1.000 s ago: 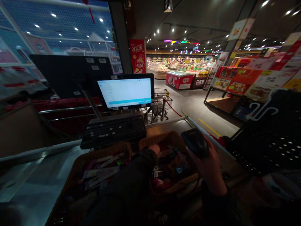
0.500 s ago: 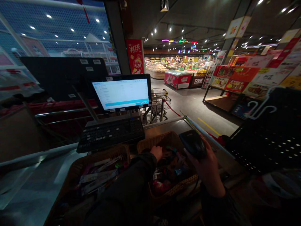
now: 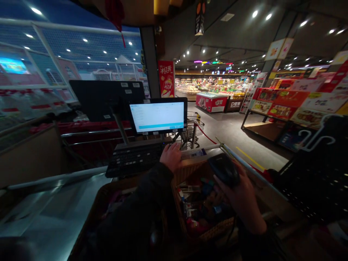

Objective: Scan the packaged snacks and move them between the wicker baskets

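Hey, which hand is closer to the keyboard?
Left. The left hand is at the right end of the keyboard; the right hand is farther right, holding a black scanner.

Dark ceiling (image 3: 239,32), small spotlights (image 3: 255,14) scattered across it; grey floor (image 3: 220,127) below, a yellow line (image 3: 250,158) along the aisle. Mid-distance, a red freezer (image 3: 211,102) near brightly lit displays (image 3: 187,88); a red poster (image 3: 166,79) beside a dark pillar (image 3: 151,54) to the left, a stand (image 3: 268,132) stacked with boxes (image 3: 282,111) to the right. Far left, white posts (image 3: 50,56) and netting (image 3: 100,47) against blue, possibly behind glass, hard to be sure.
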Motion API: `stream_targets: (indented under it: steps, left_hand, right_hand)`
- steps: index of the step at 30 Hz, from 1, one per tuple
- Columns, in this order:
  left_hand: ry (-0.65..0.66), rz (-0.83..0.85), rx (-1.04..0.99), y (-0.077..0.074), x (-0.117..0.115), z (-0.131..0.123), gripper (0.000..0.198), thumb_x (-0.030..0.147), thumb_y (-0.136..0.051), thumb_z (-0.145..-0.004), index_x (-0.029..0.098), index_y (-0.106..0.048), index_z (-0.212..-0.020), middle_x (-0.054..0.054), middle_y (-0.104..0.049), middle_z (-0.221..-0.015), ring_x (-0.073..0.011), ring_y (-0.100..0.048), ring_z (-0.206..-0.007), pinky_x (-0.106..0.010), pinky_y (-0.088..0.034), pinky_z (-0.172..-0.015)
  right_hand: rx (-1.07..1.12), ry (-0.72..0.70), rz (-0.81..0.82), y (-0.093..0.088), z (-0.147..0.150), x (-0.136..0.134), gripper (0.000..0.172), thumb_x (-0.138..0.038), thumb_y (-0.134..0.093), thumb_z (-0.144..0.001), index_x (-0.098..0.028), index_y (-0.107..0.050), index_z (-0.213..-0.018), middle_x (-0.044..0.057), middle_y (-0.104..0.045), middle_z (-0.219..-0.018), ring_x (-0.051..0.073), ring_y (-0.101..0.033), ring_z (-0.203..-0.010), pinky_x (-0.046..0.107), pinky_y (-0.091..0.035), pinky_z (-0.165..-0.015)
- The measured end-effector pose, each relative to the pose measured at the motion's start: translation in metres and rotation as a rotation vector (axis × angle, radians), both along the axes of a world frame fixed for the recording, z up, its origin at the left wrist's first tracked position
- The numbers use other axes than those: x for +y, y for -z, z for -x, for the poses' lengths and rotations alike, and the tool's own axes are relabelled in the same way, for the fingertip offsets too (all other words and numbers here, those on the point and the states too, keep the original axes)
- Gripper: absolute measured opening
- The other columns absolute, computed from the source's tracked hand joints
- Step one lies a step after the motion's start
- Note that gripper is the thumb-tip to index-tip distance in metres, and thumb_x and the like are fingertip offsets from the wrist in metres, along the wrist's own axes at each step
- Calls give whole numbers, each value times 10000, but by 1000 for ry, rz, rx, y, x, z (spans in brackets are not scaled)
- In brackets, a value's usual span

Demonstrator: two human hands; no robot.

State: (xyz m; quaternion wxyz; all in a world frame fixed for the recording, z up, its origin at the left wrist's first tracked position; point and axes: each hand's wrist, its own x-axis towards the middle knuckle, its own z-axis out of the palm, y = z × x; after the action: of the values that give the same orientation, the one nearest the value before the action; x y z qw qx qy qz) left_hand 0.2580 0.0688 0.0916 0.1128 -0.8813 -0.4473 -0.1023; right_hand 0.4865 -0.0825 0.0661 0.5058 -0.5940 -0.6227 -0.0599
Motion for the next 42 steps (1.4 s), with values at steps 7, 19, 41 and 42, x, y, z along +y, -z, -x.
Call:
stream_targets:
  steps: [7, 19, 41, 42]
  left_hand:
    - [-148, -328, -99, -73, -33, 88, 233, 242, -605, -822, 155, -726, -1001, -110, -467, -1546, -289, -365, -1463, -536, -228, -1234]
    - [-180, -393, -102, -84, -61, 153, 191, 214, -631, -804, 166, -718, -967, -111, -432, -1571, -298, -309, -1496, -608, -149, -1240]
    - [-54, -422, -168, -78, -62, 159, 189, 167, -621, -798, 169, -743, -942, -131, -467, -1543, -324, -338, -1484, -658, -168, -1224]
    - [-56, -420, -170, -78, -62, 160, 195, 173, -625, -796, 168, -743, -951, -131, -468, -1542, -324, -337, -1485, -657, -166, -1226]
  right_hand:
    - [-102, -200, -61, -20, 59, 2, 290, -359, -682, -863, -240, -711, -1126, 114, -633, -1297, 333, -551, -1289, 579, -423, -1125]
    - [-111, -314, 3, -27, 140, -9, 434, -327, -693, -849, -261, -652, -1276, 119, -599, -1343, 370, -465, -1368, 599, -447, -1103]
    - [-93, -231, 27, -28, 168, -31, 333, -313, -656, -880, -231, -668, -1202, 130, -621, -1308, 336, -506, -1341, 557, -453, -1100]
    - [-90, -234, 18, -27, 168, -31, 333, -319, -653, -881, -224, -664, -1201, 136, -620, -1307, 336, -515, -1332, 555, -461, -1092]
